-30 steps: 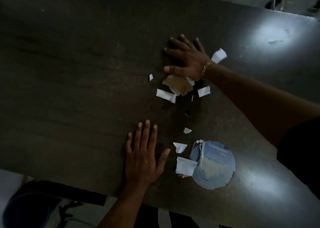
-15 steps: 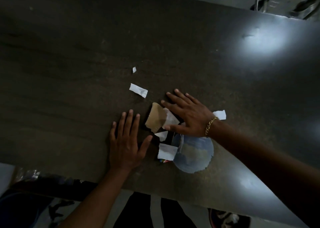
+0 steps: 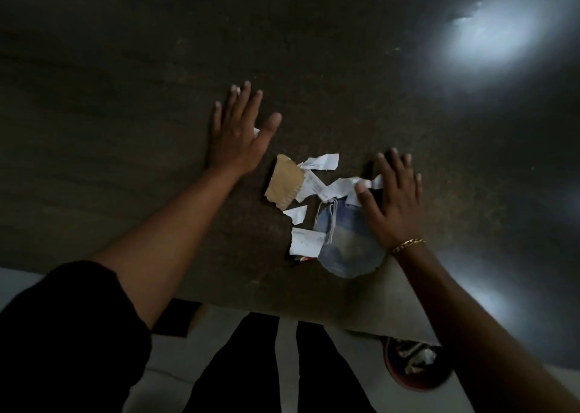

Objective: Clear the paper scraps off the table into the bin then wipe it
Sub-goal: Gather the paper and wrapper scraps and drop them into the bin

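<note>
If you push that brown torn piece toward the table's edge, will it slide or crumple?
The brown piece lies almost flat on the smooth table, so it would probably slide. It looks thin and torn-edged, likely light and floppy, so it may buckle against the white scraps touching it.

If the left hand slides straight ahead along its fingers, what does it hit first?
Likely nothing: the left hand points away across bare table, and the paper scraps lie to its right. One small white bit shows by its fingertips.

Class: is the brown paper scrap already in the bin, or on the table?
On the table: the brown scrap lies flat among white pieces; the bin sits below.
</note>
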### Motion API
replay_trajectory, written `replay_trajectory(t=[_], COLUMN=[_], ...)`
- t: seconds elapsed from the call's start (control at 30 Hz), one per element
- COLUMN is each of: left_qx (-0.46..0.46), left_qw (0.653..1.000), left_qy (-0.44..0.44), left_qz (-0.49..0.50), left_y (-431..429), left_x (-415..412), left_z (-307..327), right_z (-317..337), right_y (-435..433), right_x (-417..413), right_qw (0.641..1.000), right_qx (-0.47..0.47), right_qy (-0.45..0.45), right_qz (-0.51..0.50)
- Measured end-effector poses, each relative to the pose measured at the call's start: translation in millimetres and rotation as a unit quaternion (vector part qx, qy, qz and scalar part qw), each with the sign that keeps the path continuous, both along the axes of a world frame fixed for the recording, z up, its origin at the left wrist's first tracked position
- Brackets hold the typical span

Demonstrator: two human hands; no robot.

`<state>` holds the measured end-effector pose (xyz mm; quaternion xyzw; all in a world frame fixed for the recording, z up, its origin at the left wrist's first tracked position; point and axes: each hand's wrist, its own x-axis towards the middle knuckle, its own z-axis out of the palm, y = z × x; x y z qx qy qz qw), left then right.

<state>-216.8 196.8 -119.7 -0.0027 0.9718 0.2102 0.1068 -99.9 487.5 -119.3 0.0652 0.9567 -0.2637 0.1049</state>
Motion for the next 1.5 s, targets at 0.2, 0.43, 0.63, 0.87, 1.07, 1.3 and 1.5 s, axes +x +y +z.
replay_trajectory(t=[0.2, 0.43, 0.63, 0.87, 1.07, 1.3, 1.5], left_qx=[0.071, 0.117, 0.342, 0.192, 0.042, -0.005, 0.032], left_qw=[0.995, 0.987, 0.937, 0.978, 0.988, 0.988, 0.985], left_qy=[0.022, 0.047, 0.022, 0.063, 0.143, 0.151, 0.172], left_qz=[-0.066, -0.097, 0.062, 0.059, -0.024, -0.026, -0.012], left_y=[23, 23, 23, -1, 0, 2, 2], left_x=[69, 113, 107, 122, 125, 125, 122], left_z=[1, 3, 18, -2, -18, -20, -21], right_z=[4, 3, 3, 2, -7, -12, 3], right_y=[-51, -66, -72, -86, -96, -109, -113], right_x=[30, 33, 9, -21, -37, -52, -68], right_qw=[0.999, 0.957, 0.923, 0.846, 0.855, 0.871, 0.937], right_qx=[0.018, 0.124, 0.151, 0.187, 0.184, 0.109, 0.037], right_qy=[0.022, 0.085, 0.116, 0.112, 0.165, 0.250, 0.152], right_qz=[0.035, 0.249, 0.334, 0.486, 0.455, 0.408, 0.313])
